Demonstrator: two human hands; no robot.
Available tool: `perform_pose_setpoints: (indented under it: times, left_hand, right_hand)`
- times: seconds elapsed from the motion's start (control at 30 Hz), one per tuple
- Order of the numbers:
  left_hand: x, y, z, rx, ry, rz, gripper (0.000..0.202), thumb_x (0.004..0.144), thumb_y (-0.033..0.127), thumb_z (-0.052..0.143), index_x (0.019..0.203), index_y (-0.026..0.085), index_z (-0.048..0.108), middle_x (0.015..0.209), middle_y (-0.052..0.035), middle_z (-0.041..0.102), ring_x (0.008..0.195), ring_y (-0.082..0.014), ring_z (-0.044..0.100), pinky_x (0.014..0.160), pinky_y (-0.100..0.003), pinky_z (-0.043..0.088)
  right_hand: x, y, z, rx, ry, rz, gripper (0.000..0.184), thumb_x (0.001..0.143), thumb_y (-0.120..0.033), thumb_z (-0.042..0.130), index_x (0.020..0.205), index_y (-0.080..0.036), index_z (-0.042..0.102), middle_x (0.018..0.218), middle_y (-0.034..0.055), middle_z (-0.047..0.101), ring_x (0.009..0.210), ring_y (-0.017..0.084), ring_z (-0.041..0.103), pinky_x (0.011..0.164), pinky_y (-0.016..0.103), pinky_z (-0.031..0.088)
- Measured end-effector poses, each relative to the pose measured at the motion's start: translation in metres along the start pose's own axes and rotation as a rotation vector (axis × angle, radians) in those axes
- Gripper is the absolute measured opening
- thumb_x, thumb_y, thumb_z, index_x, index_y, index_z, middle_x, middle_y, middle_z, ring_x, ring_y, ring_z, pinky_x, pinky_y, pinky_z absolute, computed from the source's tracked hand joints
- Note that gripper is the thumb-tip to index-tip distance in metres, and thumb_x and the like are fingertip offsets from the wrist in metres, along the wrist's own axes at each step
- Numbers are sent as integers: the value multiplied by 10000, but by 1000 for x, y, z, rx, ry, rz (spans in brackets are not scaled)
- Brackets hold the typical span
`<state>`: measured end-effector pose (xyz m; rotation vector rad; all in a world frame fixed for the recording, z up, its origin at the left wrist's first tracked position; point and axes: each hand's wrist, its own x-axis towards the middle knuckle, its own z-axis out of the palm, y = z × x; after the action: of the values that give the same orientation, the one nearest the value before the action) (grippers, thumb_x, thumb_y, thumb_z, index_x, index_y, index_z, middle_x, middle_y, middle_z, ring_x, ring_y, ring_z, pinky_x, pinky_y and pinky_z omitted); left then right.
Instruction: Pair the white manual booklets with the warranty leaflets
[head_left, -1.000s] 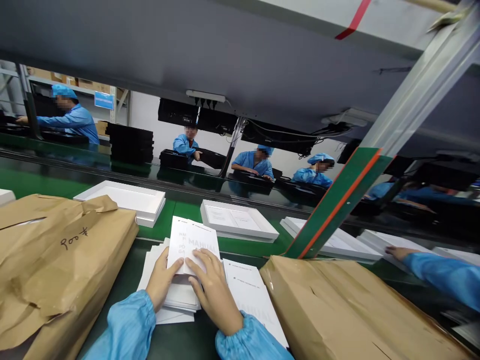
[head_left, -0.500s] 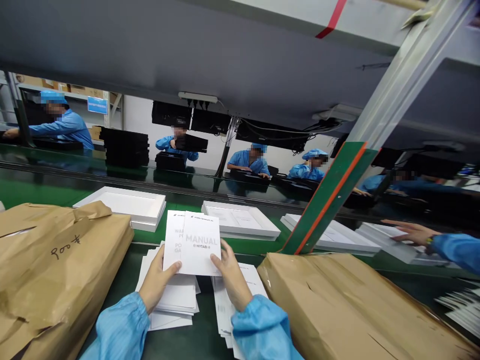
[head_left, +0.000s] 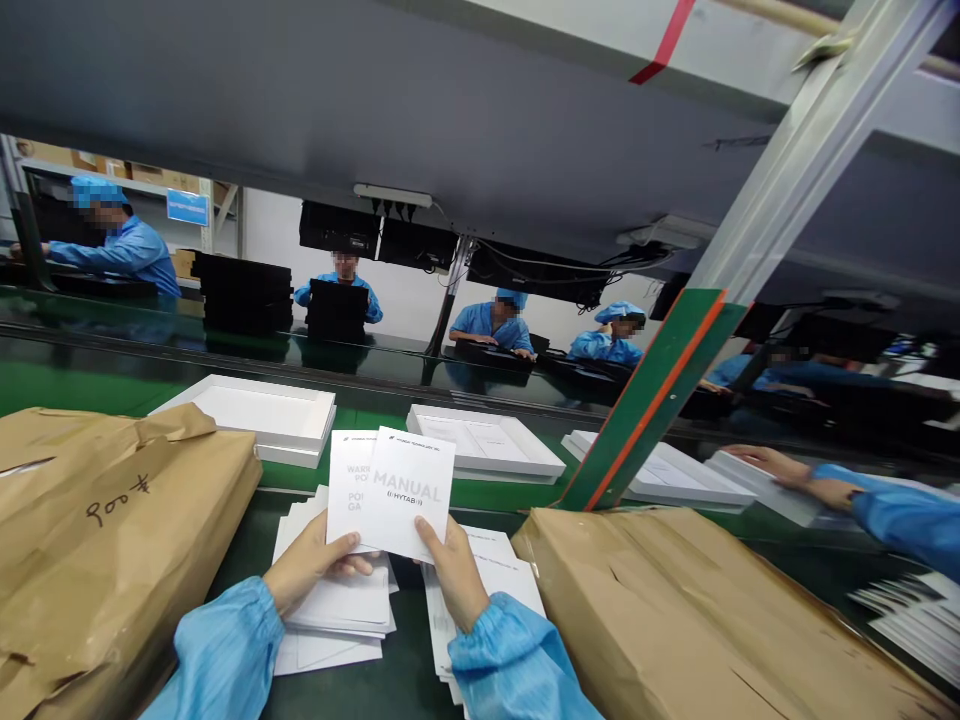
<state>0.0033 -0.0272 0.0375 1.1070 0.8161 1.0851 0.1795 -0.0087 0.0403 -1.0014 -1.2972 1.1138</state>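
My left hand (head_left: 316, 562) pinches a white warranty leaflet (head_left: 349, 480) by its lower left side. My right hand (head_left: 450, 570) grips a white booklet printed MANUAL (head_left: 411, 505), thumb on its front. The manual overlaps the right part of the leaflet, and both face me upright. Below my left hand lies a loose stack of white leaflets (head_left: 334, 640). Another white stack (head_left: 506, 572) lies beneath my right hand, partly covered by my wrist and sleeve.
Brown paper parcels stand left (head_left: 127, 560) and right (head_left: 697, 600). Open white box trays (head_left: 259, 450), (head_left: 487, 465) sit on the green conveyor (head_left: 371, 415) ahead. A slanted post (head_left: 652, 400) rises at right. A co-worker's hand (head_left: 772, 465) touches a white box there; other people work across the line.
The manual has tilted and shifted slightly right against the leaflet, so the two are more fanned out. My left fingers now show below the leaflet. The co-worker's hand at right has moved left.
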Motion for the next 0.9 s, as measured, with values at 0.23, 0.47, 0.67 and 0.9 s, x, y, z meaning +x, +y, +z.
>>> perform_pose_setpoints:
  times: [0.23, 0.47, 0.67, 0.9]
  left_hand:
    - [8, -4, 1, 128, 162, 169, 372, 669, 326, 499, 977, 144, 397, 746, -79, 625, 577, -174, 590, 501, -244, 405]
    - [5, -3, 1, 117, 154, 130, 425, 670, 327, 493, 1035, 156, 359, 862, -94, 598, 636, -186, 592, 558, -269, 428]
    - [8, -7, 2, 108, 155, 128, 518, 655, 336, 507, 1090, 139, 307, 727, -63, 612, 601, -184, 584, 549, -270, 421]
    - [10, -8, 3, 151, 163, 127, 501, 680, 353, 463, 1082, 120, 276, 714, -55, 601, 585, -172, 578, 553, -272, 427]
  right_hand:
    - [-4, -3, 2, 193, -164, 163, 277, 701, -364, 488, 892, -164, 477, 759, 43, 596, 558, 120, 548, 443, 216, 400]
    - [-1, 9, 5, -2, -160, 108, 302, 709, -403, 447, 853, -140, 418, 540, -15, 541, 388, 88, 521, 362, 177, 346]
    - [-4, 17, 6, -184, -136, 33, 341, 746, -423, 357, 957, -155, 345, 404, -92, 435, 252, 49, 377, 267, 140, 206]
    - [-7, 15, 6, -272, -115, -18, 384, 772, -378, 302, 1085, -163, 251, 389, -114, 367, 248, 45, 321, 267, 139, 239]
